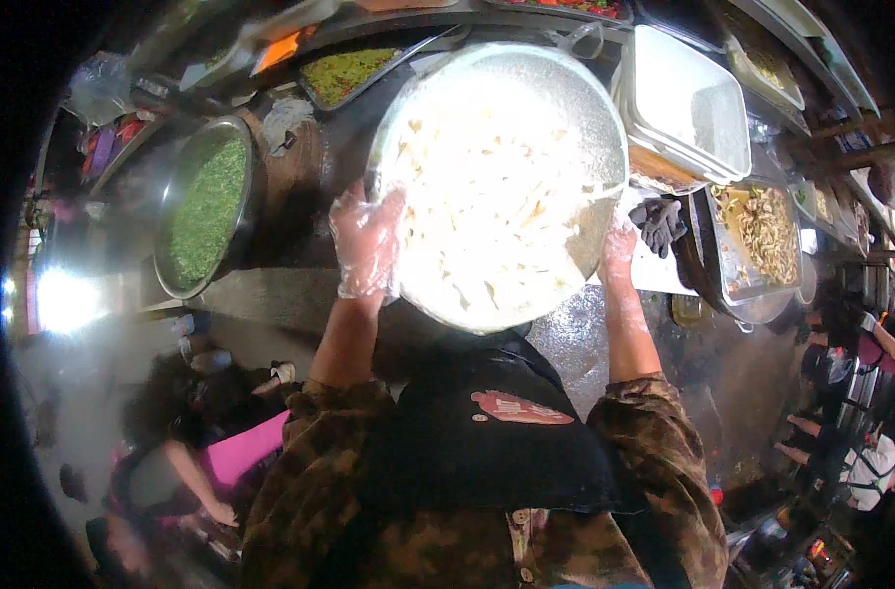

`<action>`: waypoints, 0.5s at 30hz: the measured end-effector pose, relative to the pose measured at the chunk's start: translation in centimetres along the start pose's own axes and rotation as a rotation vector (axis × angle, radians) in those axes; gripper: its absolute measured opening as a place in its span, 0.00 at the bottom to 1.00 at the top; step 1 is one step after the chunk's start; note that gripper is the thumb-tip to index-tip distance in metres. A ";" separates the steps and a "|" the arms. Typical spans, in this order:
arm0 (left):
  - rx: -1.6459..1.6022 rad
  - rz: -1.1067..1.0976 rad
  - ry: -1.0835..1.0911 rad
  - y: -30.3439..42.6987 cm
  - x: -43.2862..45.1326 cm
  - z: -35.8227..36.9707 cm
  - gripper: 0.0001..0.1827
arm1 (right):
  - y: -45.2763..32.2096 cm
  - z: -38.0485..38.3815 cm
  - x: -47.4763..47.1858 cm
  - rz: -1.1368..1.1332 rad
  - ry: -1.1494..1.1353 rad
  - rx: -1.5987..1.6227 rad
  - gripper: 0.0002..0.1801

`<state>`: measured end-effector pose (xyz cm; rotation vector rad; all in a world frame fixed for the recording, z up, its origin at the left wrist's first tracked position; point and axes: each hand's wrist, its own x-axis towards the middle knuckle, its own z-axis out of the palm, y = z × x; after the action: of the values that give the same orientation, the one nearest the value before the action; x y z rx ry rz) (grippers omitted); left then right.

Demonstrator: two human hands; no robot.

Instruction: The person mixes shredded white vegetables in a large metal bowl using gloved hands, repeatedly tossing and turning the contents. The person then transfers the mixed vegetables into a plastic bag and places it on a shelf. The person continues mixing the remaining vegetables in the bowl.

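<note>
A large round bowl (598,96) is held up in front of me, tilted, with pale floury pieces of food (492,213) in it; glare washes out much of the inside. My left hand (366,239), in a clear plastic glove, grips its left rim. At the lower right rim is my right hand (619,235), dusted with white powder, its fingers partly hidden by the bowl. A dark grey glove (659,223) lies just right of that hand.
Chopped greens fill a metal basin (247,184) at left. White plastic tubs (742,140) stand stacked at upper right, beside a tray (723,276) of sliced food. A tray of yellow-green food (348,73) lies behind. Co-workers are at lower left (190,471) and far right (871,464).
</note>
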<state>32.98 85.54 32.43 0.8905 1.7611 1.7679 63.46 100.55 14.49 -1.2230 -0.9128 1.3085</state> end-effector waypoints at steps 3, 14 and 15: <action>0.163 -0.442 0.049 -1.7 0.7 -1.6 0.18 | 0.4 1.4 0.9 0.062 -0.064 -0.155 0.16; -0.274 -0.234 0.241 -10.4 -0.5 -4.4 0.16 | -8.9 5.6 -2.0 -0.342 -0.056 -0.449 0.10; -0.358 -0.193 0.262 -10.1 -0.4 -4.3 0.15 | -9.7 6.3 -2.0 -0.298 -0.002 -0.363 0.08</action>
<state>29.02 82.91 22.55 0.3436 1.5445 2.0505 59.04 100.66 25.33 -1.2975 -1.3193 0.9319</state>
